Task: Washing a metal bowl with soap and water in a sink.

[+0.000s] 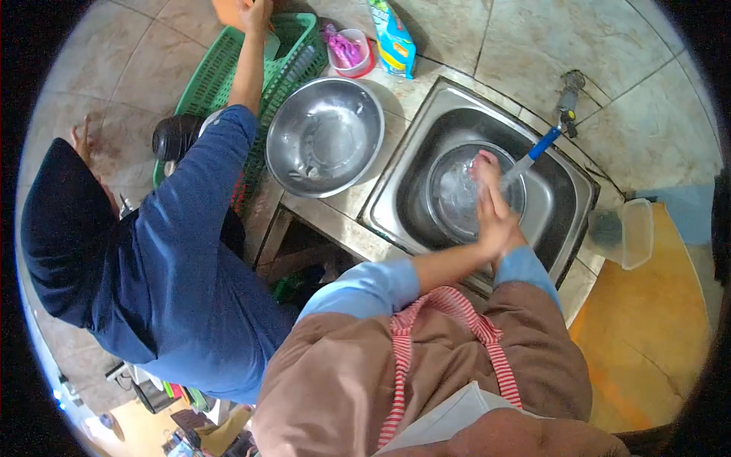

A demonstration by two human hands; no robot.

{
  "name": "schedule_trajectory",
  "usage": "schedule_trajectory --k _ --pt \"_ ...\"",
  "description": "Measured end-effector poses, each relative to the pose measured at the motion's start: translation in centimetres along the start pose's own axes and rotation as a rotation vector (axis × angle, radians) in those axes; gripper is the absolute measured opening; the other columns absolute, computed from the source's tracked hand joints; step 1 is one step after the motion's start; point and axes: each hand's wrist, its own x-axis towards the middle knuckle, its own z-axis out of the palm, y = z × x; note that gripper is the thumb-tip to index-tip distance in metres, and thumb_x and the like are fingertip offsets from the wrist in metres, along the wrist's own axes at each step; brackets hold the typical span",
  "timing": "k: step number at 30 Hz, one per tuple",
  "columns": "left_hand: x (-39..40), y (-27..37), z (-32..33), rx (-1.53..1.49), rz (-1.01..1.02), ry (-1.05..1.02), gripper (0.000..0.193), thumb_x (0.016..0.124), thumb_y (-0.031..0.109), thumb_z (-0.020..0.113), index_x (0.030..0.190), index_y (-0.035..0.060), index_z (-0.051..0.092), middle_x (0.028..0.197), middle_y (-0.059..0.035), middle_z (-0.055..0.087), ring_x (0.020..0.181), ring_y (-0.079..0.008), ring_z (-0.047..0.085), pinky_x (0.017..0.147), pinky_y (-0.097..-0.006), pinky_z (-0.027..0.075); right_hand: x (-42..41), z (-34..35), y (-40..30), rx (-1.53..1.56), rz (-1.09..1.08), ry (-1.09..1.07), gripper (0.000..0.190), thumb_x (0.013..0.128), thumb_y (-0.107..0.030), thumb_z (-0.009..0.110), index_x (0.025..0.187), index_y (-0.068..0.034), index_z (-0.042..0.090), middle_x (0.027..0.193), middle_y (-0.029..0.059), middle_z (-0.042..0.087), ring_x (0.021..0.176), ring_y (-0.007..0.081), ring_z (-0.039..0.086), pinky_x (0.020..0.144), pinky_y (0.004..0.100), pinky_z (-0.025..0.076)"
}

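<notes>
Both my hands are pressed together over a round metal basin (451, 197) in the stainless steel sink (405, 200). My left hand (485, 220) and my right hand (502, 214) overlap, so the fingers are partly hidden and blurred. Water runs beside them from the blue-ended faucet (545, 143). Something pink (484, 157) shows at the fingertips; whether it is an object or skin I cannot tell. Left of the sink, a large metal bowl (325, 137) rests on the tiled counter with some wet bits inside.
At the left, a person in blue (194, 228) reaches over a green plastic basket (200, 85), holding something orange. Behind the bowl stand a small tub (357, 57) with a purple packet and a blue detergent pouch (394, 43). A clear plastic container (637, 234) is right of the sink.
</notes>
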Motion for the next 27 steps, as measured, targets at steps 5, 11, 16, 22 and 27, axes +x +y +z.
schedule_trajectory --k 5,11,16,22,27 --pt "-7.1 3.2 -1.7 -0.162 -0.177 -0.217 0.100 0.064 0.015 0.072 0.139 0.0111 0.005 0.126 -0.0305 0.029 0.118 -0.0382 0.033 0.093 -0.0449 0.033 1.7 0.9 0.5 -0.897 -0.283 0.101 0.028 0.072 -0.015 0.058 0.099 -0.009 0.059 0.094 0.0098 0.062 0.076 0.0221 0.060 0.068 0.0326 0.047" --pt "7.5 -1.9 0.2 -0.863 -0.920 -0.580 0.036 0.073 0.034 0.061 0.099 0.0103 0.052 0.083 -0.0103 0.057 0.077 -0.0262 0.056 0.070 -0.0439 0.046 -1.3 -2.3 0.2 -0.104 -0.008 -0.141 0.029 0.079 -0.017 0.047 0.104 -0.008 0.057 0.100 0.0126 0.060 0.094 0.0255 0.056 0.083 0.0346 0.042" --pt "10.9 -3.6 2.0 -1.581 -0.565 -0.970 0.051 0.087 0.047 0.035 0.075 0.0025 0.055 0.069 -0.0130 0.057 0.058 -0.0272 0.051 0.054 -0.0386 0.044 -5.4 -3.2 -4.1 0.019 -0.089 -0.058 0.036 0.084 -0.016 0.042 0.118 -0.006 0.045 0.120 0.0136 0.047 0.112 0.0215 0.043 0.095 0.0325 0.033" --pt "1.8 -0.1 0.6 -1.207 -0.778 -0.602 0.053 0.083 0.054 0.045 0.107 0.0072 0.052 0.095 -0.0075 0.059 0.087 -0.0209 0.055 0.080 -0.0372 0.044 -3.6 -1.4 -9.8 0.948 0.226 0.141 0.040 0.087 -0.018 0.045 0.124 -0.007 0.036 0.123 0.0155 0.043 0.112 0.0271 0.043 0.092 0.0453 0.037" --pt "-4.5 3.7 -3.9 -0.490 -0.417 -0.365 0.057 0.084 0.035 0.054 0.126 0.0025 0.033 0.113 -0.0146 0.050 0.102 -0.0228 0.049 0.089 -0.0343 0.039 0.4 0.5 -7.6 0.922 0.364 0.099 0.035 0.086 -0.020 0.048 0.118 -0.011 0.039 0.117 0.0128 0.045 0.104 0.0267 0.047 0.086 0.0482 0.041"
